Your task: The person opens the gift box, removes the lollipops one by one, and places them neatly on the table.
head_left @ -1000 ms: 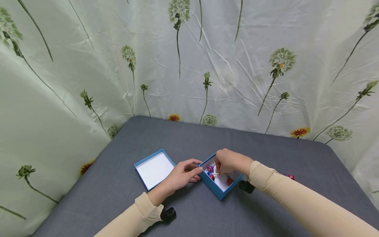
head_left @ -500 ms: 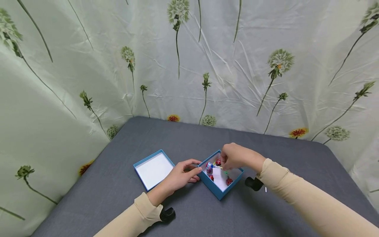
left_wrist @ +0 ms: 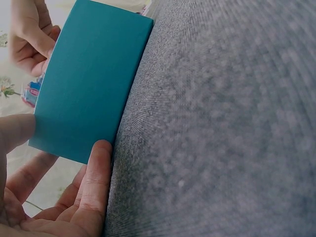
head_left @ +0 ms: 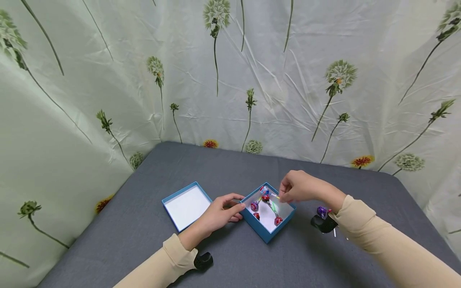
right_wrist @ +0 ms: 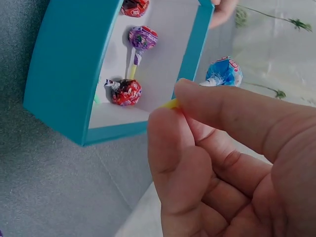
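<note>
My left hand holds the left corner of an open blue box, thumb on one side and fingers on the other. In the left wrist view, a fingertip presses low on the box's blue wall. My right hand is at the box's right rim, pinching a blue-wrapped lollipop by the yellow end of its stick between thumb and forefinger. Inside the box lie several lollipops, among them a purple one and a red one. Wrapped fingers hide part of the stick.
A shallow blue lid with a white inside lies left of the box. Right of the box, a purple lollipop shows partly behind the right wrist's black camera. A flowered curtain hangs behind the grey table.
My right hand has come up out of the box and moved right, drawing the blue lollipop across the box by its stick. My left hand stays at the corner.
</note>
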{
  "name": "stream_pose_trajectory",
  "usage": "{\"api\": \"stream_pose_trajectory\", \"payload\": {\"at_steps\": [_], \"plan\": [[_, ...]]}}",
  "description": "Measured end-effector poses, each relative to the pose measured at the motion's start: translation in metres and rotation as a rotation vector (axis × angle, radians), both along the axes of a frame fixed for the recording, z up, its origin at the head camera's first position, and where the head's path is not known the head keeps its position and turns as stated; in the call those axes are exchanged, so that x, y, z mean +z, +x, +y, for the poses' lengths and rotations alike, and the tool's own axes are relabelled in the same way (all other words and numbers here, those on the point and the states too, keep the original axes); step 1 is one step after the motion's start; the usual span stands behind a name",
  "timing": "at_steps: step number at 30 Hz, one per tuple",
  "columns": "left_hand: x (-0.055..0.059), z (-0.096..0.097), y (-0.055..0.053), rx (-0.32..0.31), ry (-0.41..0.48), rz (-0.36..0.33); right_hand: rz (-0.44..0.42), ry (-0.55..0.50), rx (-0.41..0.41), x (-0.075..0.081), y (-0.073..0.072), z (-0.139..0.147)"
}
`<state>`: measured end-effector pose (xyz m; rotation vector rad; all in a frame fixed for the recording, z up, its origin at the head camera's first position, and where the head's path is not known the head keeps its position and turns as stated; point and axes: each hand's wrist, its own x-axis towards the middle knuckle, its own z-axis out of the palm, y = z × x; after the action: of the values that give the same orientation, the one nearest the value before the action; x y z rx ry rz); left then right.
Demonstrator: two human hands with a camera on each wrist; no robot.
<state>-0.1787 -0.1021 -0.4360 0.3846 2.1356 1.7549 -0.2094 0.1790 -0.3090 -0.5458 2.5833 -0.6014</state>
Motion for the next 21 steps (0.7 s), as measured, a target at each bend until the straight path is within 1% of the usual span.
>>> {"api": "stream_pose_trajectory", "payload": {"at_steps": [4,11,18,21], "plan": [[0.000,0.000,0.000,0.000,-0.003,-0.002,-0.011,-0.046,-0.011,0.001,0.002,0.010],[0.001,0.000,0.001,-0.004,-0.002,-0.006,-0.031,-0.119,-0.065,-0.001,0.009,0.031],[0.001,0.000,0.001,-0.002,0.000,-0.005,-0.110,-0.225,-0.150,-0.002,0.019,0.054],[0.001,0.001,0.001,0.002,-0.001,-0.005,-0.127,-0.268,-0.164,-0.005,0.022,0.066]]}}
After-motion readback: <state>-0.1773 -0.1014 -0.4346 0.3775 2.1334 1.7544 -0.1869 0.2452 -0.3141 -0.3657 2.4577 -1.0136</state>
